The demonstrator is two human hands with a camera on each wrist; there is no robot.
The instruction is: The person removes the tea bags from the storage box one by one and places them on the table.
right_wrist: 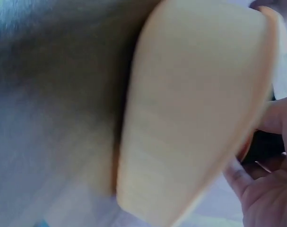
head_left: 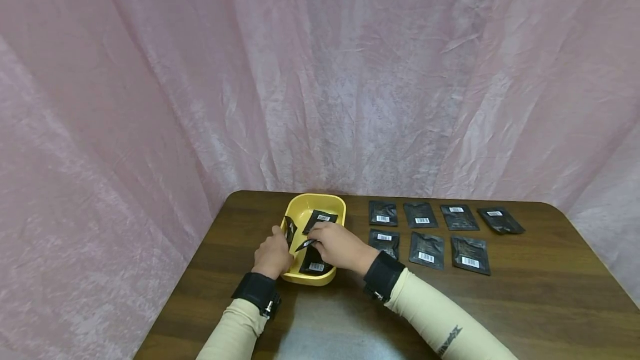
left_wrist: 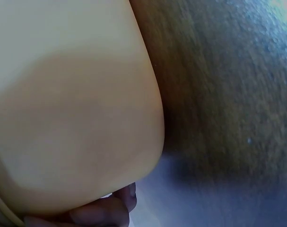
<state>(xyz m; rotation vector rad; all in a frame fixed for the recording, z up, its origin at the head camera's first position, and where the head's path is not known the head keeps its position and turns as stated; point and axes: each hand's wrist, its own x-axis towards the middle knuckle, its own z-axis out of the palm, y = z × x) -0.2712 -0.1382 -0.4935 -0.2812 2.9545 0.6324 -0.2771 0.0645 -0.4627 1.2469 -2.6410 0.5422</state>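
My left hand [head_left: 273, 254] grips the left wall of a yellow plastic tray [head_left: 314, 280]. In the left wrist view, its curled fingers [left_wrist: 105, 212] lie against the outside of the tray. One black packet [head_left: 290, 230] leans upright inside the left wall, close to that hand. Reaching over the right rim, my right hand [head_left: 340, 244] pinches a small black packet [head_left: 305, 245], tilted above the tray. Thumb and fingers close on this dark packet [right_wrist: 266, 146] in the right wrist view. Two more packets with white barcode labels lie inside, one toward the back [head_left: 319, 219], one toward the front [head_left: 315, 263].
Right of the tray, several black packets lie in two rows on the brown wooden table [head_left: 530, 282], including a back-row packet [head_left: 420, 215] and a front-row packet [head_left: 471, 254]. A pink curtain [head_left: 350, 82] hangs behind the table's far edge.
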